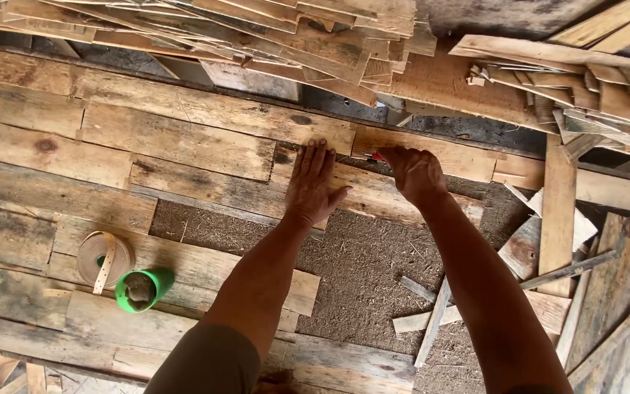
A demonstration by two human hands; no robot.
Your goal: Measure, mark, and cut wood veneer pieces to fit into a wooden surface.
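boards cover the counter (pixel 30 109) edge to edge, laid flat like patchwork over a fibre sheet (pixel 373 270). left hand (pixel 312 184) lies flat, grip spread, palm pressing one plank (pixel 373 191) so it stays put. right hand (pixel 415 174) is curled at the plank's upper edge, grip pinching a small red thing (pixel 378 156) (possibly a pencil; mostly hidden). two hands, one green cup (pixel 142 290), one tape roll (pixel 103 259) beside it, kept away from the work. loose offcuts (pixel 548 219) lie right, too many to count.
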